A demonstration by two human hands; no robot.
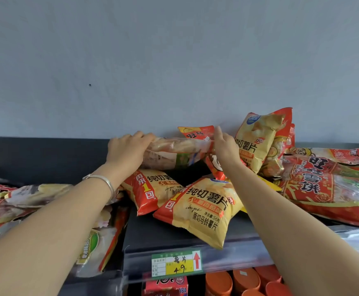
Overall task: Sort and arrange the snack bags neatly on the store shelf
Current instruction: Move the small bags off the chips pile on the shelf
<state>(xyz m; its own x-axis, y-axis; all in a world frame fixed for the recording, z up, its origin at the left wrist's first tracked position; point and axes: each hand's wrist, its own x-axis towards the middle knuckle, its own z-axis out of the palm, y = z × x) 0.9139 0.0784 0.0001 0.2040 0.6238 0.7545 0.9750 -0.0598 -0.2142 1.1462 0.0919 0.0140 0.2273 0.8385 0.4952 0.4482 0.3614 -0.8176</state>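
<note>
A pale, partly clear snack bag [174, 151] is held edge-up at the back of the dark top shelf [159, 233]. My left hand [127, 149] grips its left end and my right hand [224, 147] pinches its right end. Below it lie two yellow-and-red potato chip bags, one [151, 189] on the left and one [204, 210] hanging over the shelf's front edge. Another yellow chip bag [257, 139] stands upright just right of my right hand. A red chip bag [197, 132] shows behind the held bag.
Large red rice-cracker bags [328, 189] lie flat on the right. More bags [14, 201] are piled at the left under my left forearm. A price tag [176, 263] sits on the shelf's front rail. Orange lids [244, 280] fill the shelf below. A grey wall stands behind.
</note>
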